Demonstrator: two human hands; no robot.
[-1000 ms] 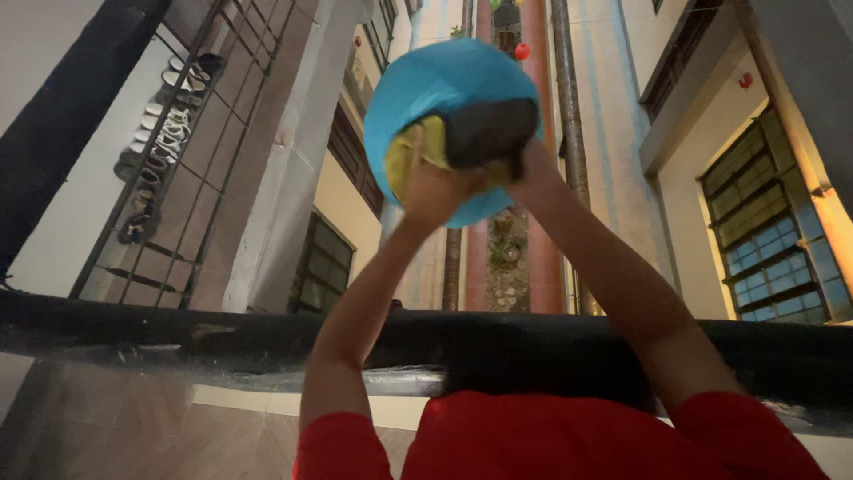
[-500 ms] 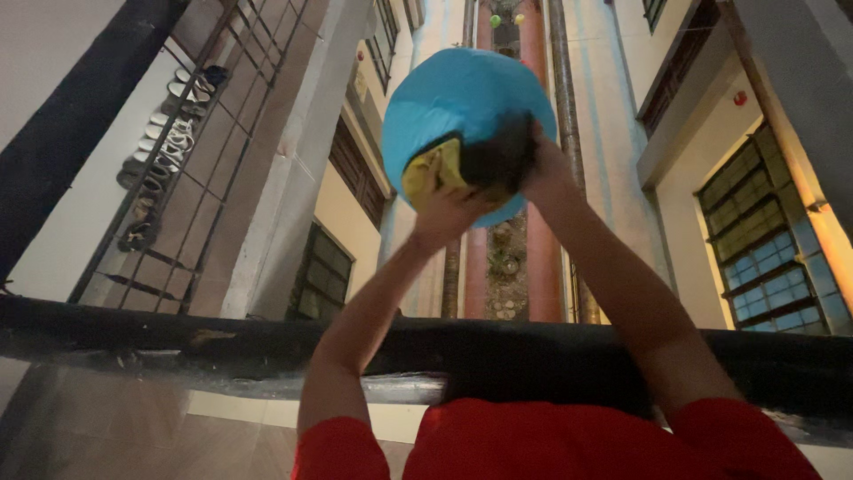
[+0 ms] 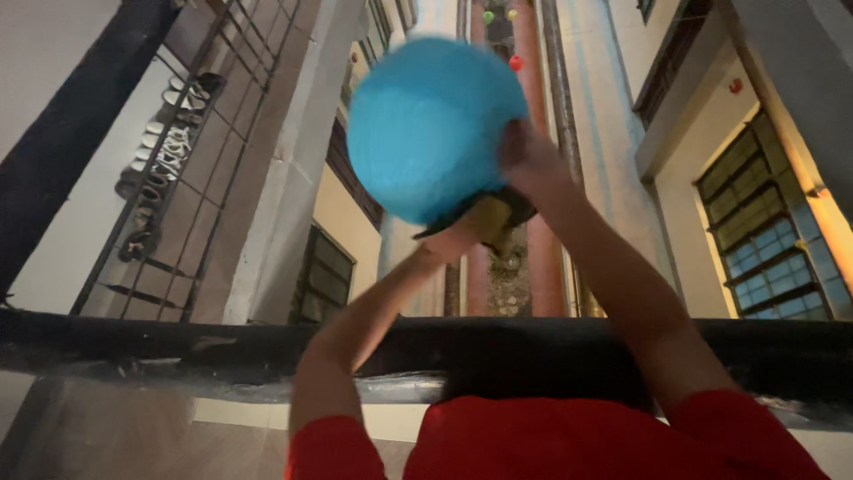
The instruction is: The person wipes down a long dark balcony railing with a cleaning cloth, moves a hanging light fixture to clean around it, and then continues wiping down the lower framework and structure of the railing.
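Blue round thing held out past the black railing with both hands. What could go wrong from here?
1. The round blue object is held out beyond the black railing over a deep drop between buildings; a slip would likely send it down.
2. The left hand also grips a yellow and dark cloth-like piece under it, so its hold looks partial.
3. The right hand touches only the edge; the object is motion-blurred, so control may be poor.

Your right hand [image 3: 526,160] grips the round blue plastic basin [image 3: 428,124] at its right edge, your left hand [image 3: 462,236] props it from below against a yellow cloth [image 3: 491,216], out beyond the black railing [image 3: 160,342].
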